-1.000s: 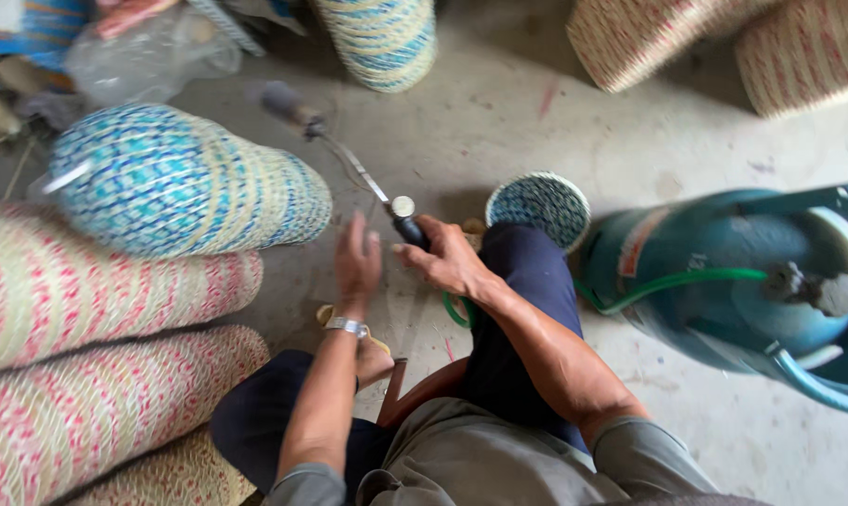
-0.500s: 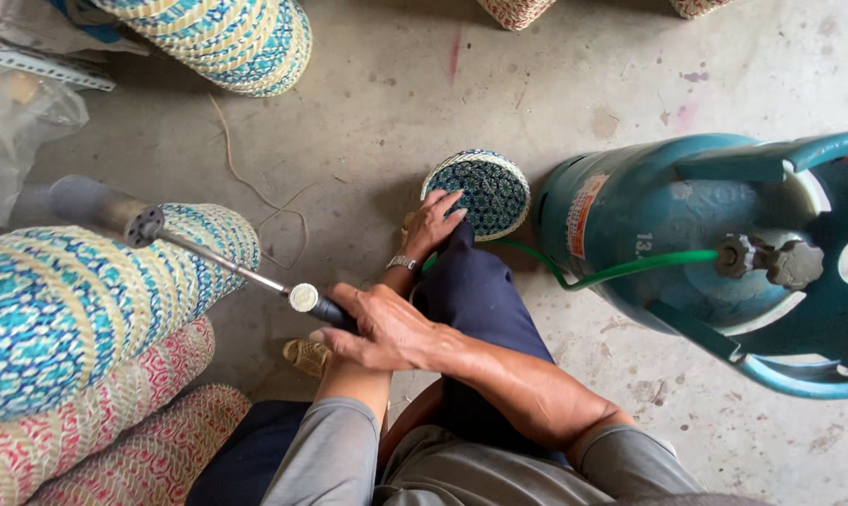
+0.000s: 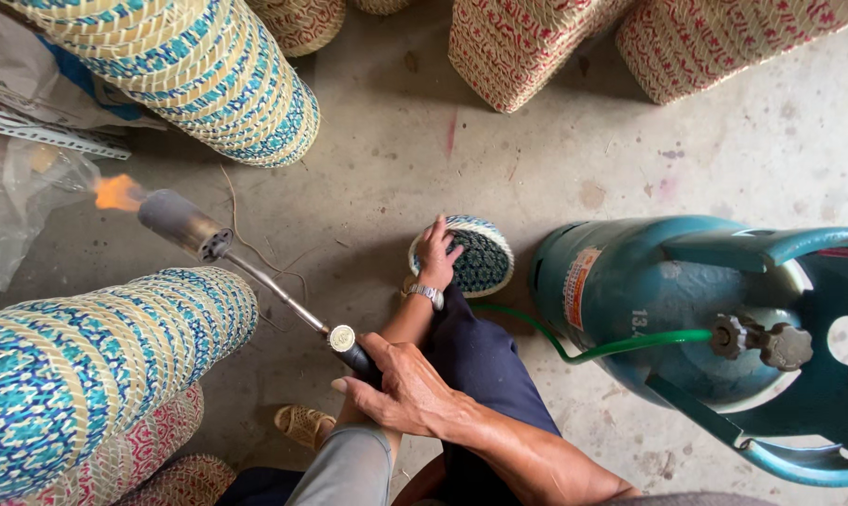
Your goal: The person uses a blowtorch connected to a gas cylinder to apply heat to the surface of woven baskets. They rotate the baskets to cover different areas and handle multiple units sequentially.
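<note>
Overhead, we log items by size. Largest: teal gas cylinder [image 3: 668, 300] lying on its side on the concrete floor [image 3: 499, 178], valve end toward the right edge of the view; a thin green hose [image 3: 593, 349] leaves the valve area and curves left under our knee. Next: blue-and-yellow woven basket [image 3: 87, 375] at lower left, lying on its side atop pink woven ones; a second blue-and-yellow basket [image 3: 208, 75] at upper left; red-and-cream baskets [image 3: 527, 47] along the top.

Gas torch [image 3: 255, 272]: long axis runs diagonally from lower right to upper left. Handle low near our lap, thin metal tube rising to a grey cylindrical nozzle, which points up-left toward clear plastic sheeting [image 3: 21, 215]. Orange flame [image 3: 117, 192] visible at the nozzle mouth. Torch passes just beside the lower-left basket's end.

Right hand [image 3: 396, 389]: fingers wrapped closed around the torch handle.

Small round woven lid [image 3: 476, 260], blue-patterned, on the floor beside the cylinder. Left hand [image 3: 436, 255], wristwatch on, rests fingers loosely spread on the lid's left rim.
</note>
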